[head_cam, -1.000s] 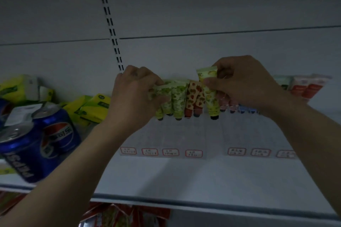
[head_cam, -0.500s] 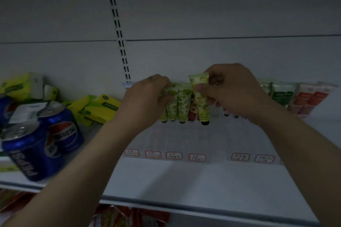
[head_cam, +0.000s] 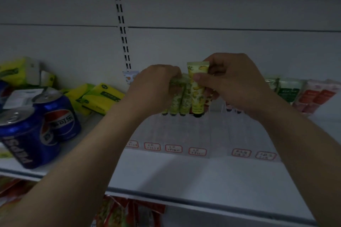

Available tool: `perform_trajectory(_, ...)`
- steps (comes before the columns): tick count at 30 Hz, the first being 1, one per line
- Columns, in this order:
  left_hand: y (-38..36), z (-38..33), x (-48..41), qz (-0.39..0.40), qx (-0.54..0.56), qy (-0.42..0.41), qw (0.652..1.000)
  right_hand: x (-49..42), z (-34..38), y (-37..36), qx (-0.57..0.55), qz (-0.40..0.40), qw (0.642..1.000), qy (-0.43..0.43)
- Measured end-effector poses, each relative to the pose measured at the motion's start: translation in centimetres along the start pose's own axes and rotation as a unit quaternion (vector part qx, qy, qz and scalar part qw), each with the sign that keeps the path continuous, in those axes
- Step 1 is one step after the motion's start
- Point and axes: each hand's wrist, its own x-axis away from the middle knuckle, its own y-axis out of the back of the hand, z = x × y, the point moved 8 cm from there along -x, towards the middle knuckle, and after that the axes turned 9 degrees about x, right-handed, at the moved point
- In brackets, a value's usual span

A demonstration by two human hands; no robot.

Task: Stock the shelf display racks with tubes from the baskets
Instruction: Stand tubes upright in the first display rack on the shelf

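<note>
Tubes are the whole business at this moment: the right hand point(head_cam: 238, 86) pinches 1 yellow tube point(head_cam: 197, 97) between thumb and curled fingers, high on its body just under the flat crimped end. The tube hangs upright, dark cap down, over a slot at the back of the clear display rack point(head_cam: 184, 131). Just to its left stand several green tubes point(head_cam: 181, 101), caps down and touching one another. The left hand point(head_cam: 155, 90) curls over their upper ends and seems to hold them aside, though its fingertips are mostly hidden. A row of red-bordered price labels point(head_cam: 197, 151) runs along the rack's front edge, which sits on the white shelf point(head_cam: 184, 175). My judgement is that the yellow tube is about to be seated beside the green ones. Such a tube is likely light and soft-walled, so a hard squeeze at mid-body would dent it; the stiffer crimp or the shoulder near the cap looks the better place to hold. Its printed skin may be slick, and the neighbours could topple once released. No basket is in view. Blue soda cans point(head_cam: 55, 116) and yellow tissue packs point(head_cam: 99, 99) lie at the left of the shelf, and green and red packets point(head_cam: 295, 90) stand at the right.
</note>
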Motion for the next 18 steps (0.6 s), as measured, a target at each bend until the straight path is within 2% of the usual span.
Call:
perform_trajectory(8,0.3,0.5,0.7,0.007,0.001,0.011,1.000,-0.1,0.3,0.6,0.010,-0.001,1.000,0.015)
perform_trajectory(12,2.3,0.1,1.3,0.001,0.058,-0.009,0.998,-0.2,1.3,0.4,-0.019,-0.024,0.999,0.032)
perform_trajectory(15,4.4,-0.9,2.0,0.008,0.141,-0.006,0.990,-0.1,2.5,-0.7,-0.061,-0.029,0.997,0.034)
perform_trajectory(18,6.4,-1.3,2.4,-0.038,0.199,-0.013,0.979,0.1,4.2,-2.4,-0.122,-0.018,0.992,0.035)
